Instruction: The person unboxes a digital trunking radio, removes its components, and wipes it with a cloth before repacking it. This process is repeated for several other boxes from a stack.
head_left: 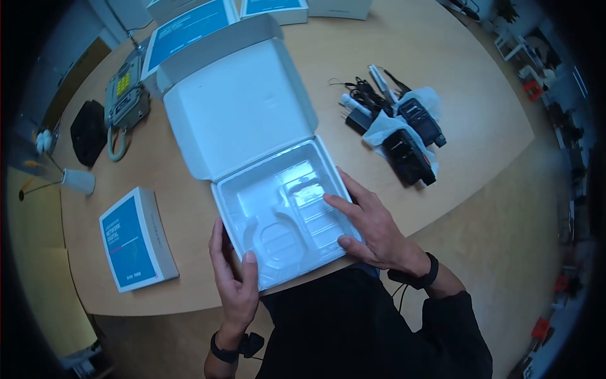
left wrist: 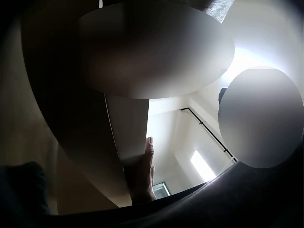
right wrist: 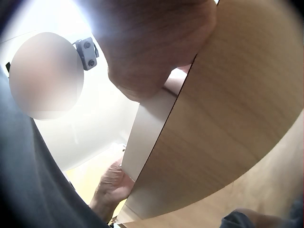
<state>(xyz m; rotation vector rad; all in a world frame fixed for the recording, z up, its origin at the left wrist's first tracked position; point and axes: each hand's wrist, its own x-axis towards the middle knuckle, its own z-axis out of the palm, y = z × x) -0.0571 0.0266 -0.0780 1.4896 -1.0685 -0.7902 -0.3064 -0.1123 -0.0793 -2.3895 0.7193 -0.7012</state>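
An open white box [head_left: 246,107] sits at the table's near edge, lid folded back. Inside it lies a glossy plastic tray [head_left: 278,237] with moulded hollows and nothing in them. My left hand [head_left: 237,290] holds the near left corner, thumb at the rim and fingers along the outer wall. On the opposite side, my right hand [head_left: 382,234] grips the right wall, with index finger and thumb over the tray. From the right wrist, the box's front wall [right wrist: 152,123] shows between the near right hand [right wrist: 152,47] and the far left hand [right wrist: 114,183].
Two black handheld radios [head_left: 410,155] lie at right on white wrapping, beside coiled black cables [head_left: 366,95]. A closed blue-and-white box [head_left: 132,240] is at left. Behind it are a small vase [head_left: 79,181], a black pouch [head_left: 88,132] and a telephone [head_left: 126,95]. More blue-topped boxes [head_left: 189,28] stand behind.
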